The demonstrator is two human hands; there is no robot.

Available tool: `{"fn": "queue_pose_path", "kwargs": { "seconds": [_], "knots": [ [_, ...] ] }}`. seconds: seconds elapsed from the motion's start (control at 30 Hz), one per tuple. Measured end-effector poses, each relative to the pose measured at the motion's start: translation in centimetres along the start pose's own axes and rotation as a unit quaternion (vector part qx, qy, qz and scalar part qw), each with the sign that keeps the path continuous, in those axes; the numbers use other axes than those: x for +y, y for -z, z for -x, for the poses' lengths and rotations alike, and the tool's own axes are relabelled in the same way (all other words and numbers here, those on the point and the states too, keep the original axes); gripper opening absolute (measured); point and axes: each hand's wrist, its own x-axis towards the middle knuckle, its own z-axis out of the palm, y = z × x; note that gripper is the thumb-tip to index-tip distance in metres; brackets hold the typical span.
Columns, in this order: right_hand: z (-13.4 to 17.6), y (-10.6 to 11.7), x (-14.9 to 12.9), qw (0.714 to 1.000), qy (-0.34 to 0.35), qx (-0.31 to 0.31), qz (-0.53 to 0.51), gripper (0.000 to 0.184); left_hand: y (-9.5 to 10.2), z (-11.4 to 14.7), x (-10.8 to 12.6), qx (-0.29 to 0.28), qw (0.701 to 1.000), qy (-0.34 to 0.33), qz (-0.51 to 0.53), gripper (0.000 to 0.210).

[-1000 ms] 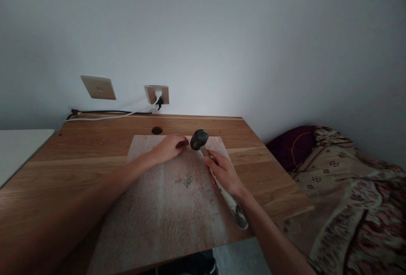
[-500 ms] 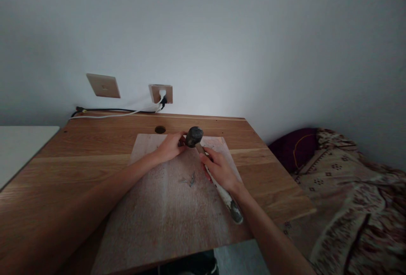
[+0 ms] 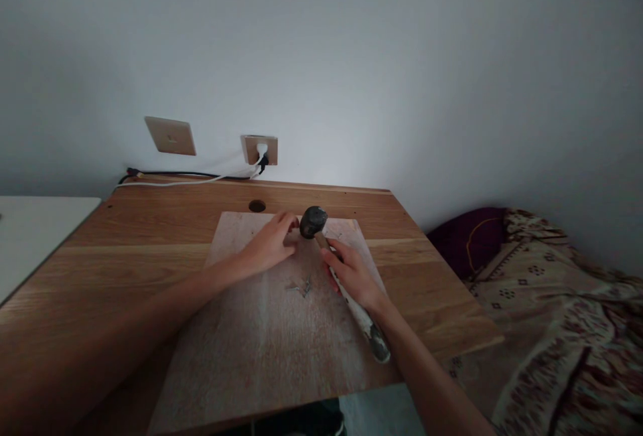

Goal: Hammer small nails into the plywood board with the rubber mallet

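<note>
My right hand (image 3: 351,274) is wrapped round the handle of a hammer (image 3: 359,315), close below its dark, rounded head (image 3: 313,222). The pale handle slants toward me, with a dark end past my wrist. My left hand (image 3: 274,242) is just left of the hammer head, above the far part of a wooden board (image 3: 251,342). Its thumb and curled fingers are apart, and I see nothing held between them. A few small grey metal pieces that look like nails (image 3: 304,287) lie on the board between my forearms.
The board rests on a wooden table (image 3: 426,282) against a white wall. Cables (image 3: 195,183) run along the back edge to a wall socket (image 3: 260,150). A round hole (image 3: 256,205) is behind the board. Patterned bedding (image 3: 542,295) is at the right, a white surface (image 3: 40,235) at the left.
My left hand has come slightly back from the hammer head, and its thumb and fingers have parted. The hammer has shifted a little right and toward me in my right hand.
</note>
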Motion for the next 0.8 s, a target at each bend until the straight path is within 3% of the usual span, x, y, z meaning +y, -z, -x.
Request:
{"fn": "queue_pose_path", "kwargs": {
  "seconds": [0.07,0.17,0.3,0.47,0.57,0.63,0.73,0.8],
  "knots": [
    [0.2,0.4,0.1,1.0,-0.008,0.011,-0.011,0.03,0.7,1.1,1.3,-0.058,0.99,-0.114,-0.053,0.023],
    [0.3,0.9,0.1,0.999,-0.012,0.03,-0.032,0.031,1.2,2.2,3.1,-0.159,0.94,-0.277,-0.119,0.024],
    [0.6,1.2,0.2,0.998,-0.011,0.04,-0.037,0.033,0.8,2.3,4.4,-0.177,0.913,-0.33,-0.159,0.026],
    [1.0,1.3,0.2,1.0,0.002,0.027,-0.012,0.034,0.7,2.5,4.9,-0.208,0.919,-0.312,-0.121,0.031],
    [1.2,1.3,0.3,1.0,-0.005,0.023,-0.013,0.035,1.2,2.4,4.6,-0.193,0.927,-0.298,-0.123,0.032],
    [1.2,1.2,0.3,0.999,-0.012,0.025,-0.024,0.036,1.5,1.9,3.6,-0.134,0.952,-0.246,-0.121,0.027],
    [1.2,1.0,0.1,0.999,-0.012,0.028,-0.038,0.034,1.8,0.5,1.1,0.002,0.994,-0.081,-0.072,0.017],
    [1.1,0.9,-0.2,0.999,-0.01,0.027,-0.045,0.033,1.8,-0.3,-0.6,0.044,0.999,0.015,-0.025,0.014]
  ]
}}
